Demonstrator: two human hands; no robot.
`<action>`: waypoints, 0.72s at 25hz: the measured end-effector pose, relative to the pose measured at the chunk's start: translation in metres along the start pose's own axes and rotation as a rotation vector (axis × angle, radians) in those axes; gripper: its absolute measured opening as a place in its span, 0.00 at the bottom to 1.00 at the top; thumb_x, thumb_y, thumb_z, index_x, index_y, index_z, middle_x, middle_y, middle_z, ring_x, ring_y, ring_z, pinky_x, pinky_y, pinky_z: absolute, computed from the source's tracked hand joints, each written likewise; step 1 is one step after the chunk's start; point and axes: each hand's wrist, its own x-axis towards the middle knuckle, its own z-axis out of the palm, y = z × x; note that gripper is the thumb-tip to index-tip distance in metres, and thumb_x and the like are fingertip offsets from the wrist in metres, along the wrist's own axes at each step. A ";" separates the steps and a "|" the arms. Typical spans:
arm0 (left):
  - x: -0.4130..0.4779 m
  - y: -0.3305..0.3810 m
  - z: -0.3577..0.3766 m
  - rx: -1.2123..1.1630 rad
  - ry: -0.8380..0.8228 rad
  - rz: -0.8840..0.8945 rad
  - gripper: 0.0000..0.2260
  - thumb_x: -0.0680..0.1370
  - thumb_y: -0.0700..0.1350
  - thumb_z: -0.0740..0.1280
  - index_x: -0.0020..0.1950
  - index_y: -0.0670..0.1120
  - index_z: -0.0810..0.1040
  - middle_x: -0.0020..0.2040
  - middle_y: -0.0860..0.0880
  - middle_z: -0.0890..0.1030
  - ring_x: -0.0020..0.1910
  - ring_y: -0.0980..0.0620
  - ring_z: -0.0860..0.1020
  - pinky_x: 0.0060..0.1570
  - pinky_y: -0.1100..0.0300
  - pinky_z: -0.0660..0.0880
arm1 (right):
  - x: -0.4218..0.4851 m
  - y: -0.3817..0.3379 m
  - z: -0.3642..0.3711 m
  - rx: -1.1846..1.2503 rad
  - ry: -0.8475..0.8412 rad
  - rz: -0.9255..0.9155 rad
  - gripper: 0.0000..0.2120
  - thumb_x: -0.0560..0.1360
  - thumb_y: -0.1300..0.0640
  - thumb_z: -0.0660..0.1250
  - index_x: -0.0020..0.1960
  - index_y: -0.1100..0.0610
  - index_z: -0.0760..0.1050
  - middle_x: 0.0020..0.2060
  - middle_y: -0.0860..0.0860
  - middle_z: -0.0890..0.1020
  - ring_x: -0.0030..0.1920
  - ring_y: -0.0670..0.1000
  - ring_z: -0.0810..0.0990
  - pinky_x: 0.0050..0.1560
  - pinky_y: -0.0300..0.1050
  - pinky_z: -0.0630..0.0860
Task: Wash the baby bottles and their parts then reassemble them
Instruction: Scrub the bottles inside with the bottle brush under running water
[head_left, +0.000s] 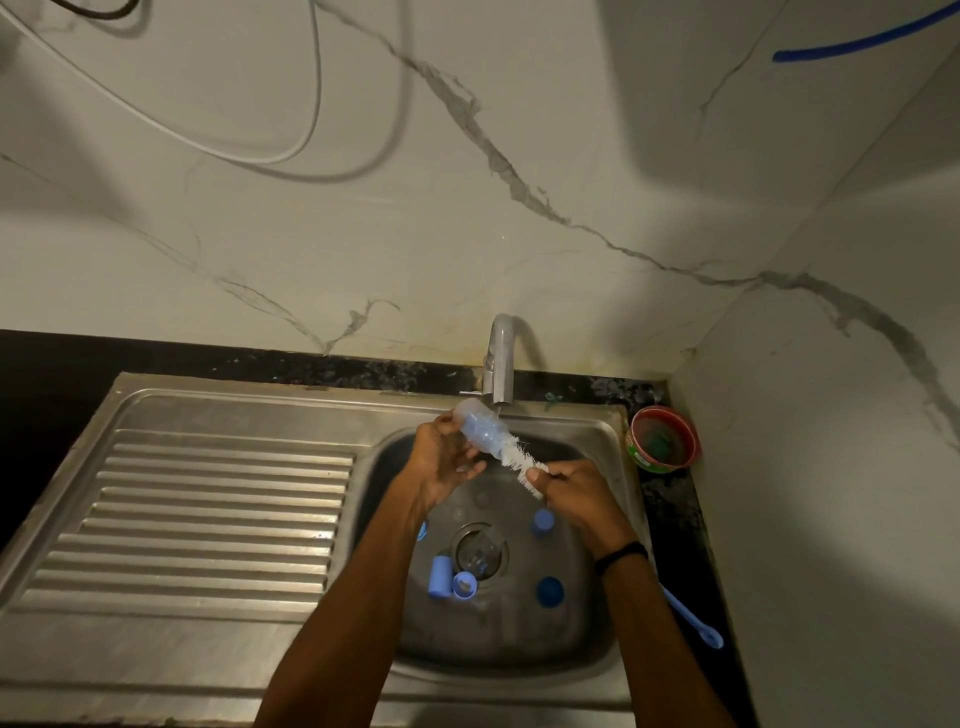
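Right now I have one baby bottle (480, 427) lying almost sideways in my left hand (445, 458), fingers curled around its body, its open mouth turned toward my right hand (574, 491). My right hand is closed around the bottle brush (522, 460), gripping it just behind the white bristles, and the bristle end is partly inside the bottle's mouth, so I judge I am in the middle of scrubbing this one. The two hands are close together but not touching, joined only by the brush and bottle, and they hang just under the tap (500, 364); I cannot tell whether water is running. Below my hands, down in the sink (613, 436), the other parts wait: a blue cap (440, 577) on its side with a small blue ring (464, 585) just beside it under my left forearm, another pale blue cap (543, 522) beneath my right hand, a darker blue round piece (549, 591) nearer my right forearm, and what looks like a clear bottle (480, 552) lying over the drain. Whether any of those are already washed I cannot say. To the right of my right arm a blue handled tool (691, 616) lies on the counter, and beyond my right hand sits a red tub (663, 439). Nothing is reassembled yet, so most of the job looks to be left.
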 end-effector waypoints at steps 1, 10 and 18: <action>0.000 0.000 0.002 0.033 0.017 0.004 0.19 0.79 0.53 0.68 0.64 0.42 0.78 0.59 0.38 0.83 0.58 0.40 0.81 0.62 0.45 0.78 | 0.000 -0.001 -0.001 0.008 -0.016 -0.003 0.12 0.78 0.53 0.69 0.48 0.61 0.83 0.43 0.60 0.85 0.47 0.59 0.83 0.55 0.57 0.80; 0.003 0.001 -0.004 0.108 0.005 0.058 0.24 0.75 0.55 0.73 0.67 0.43 0.75 0.62 0.40 0.81 0.58 0.42 0.82 0.60 0.46 0.80 | -0.006 -0.008 -0.001 0.012 -0.069 0.026 0.08 0.78 0.54 0.69 0.50 0.58 0.84 0.44 0.56 0.85 0.48 0.55 0.83 0.57 0.55 0.79; 0.004 0.009 -0.001 0.002 -0.024 0.086 0.20 0.79 0.45 0.70 0.70 0.44 0.71 0.62 0.37 0.79 0.57 0.38 0.82 0.51 0.46 0.82 | -0.014 -0.014 -0.005 -0.071 -0.052 -0.016 0.11 0.79 0.52 0.66 0.48 0.60 0.82 0.35 0.58 0.82 0.35 0.54 0.79 0.39 0.48 0.77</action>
